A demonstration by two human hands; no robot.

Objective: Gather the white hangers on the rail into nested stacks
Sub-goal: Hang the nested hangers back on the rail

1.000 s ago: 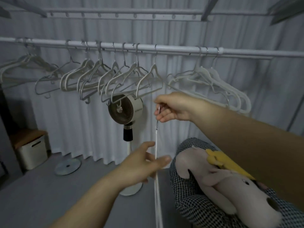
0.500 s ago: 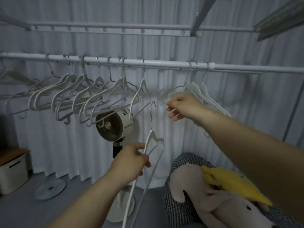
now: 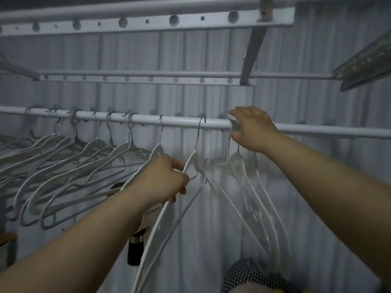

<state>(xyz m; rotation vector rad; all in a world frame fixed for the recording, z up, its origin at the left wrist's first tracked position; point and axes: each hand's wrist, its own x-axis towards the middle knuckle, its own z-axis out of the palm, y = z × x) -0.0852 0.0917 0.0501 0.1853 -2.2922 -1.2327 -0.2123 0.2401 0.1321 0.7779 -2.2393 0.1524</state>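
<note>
A white rail runs across the view with several white hangers on it. My left hand grips the shoulder of one white hanger whose metal hook sits over the rail at the middle. To its left hangs a spread row of hangers. On the right a tight, blurred bunch of hangers hangs below my right hand, which is up at the rail with its fingers around their hooks.
A white curtain hangs behind the rail. Perforated white bars run overhead. A fan's dark neck shows under my left forearm. A checked cushion lies at the bottom right.
My left hand lifted the loose hanger up and its hook now sits over the rail. My right hand rose from the hanger bunch to the rail. The view tilted up and closer.
</note>
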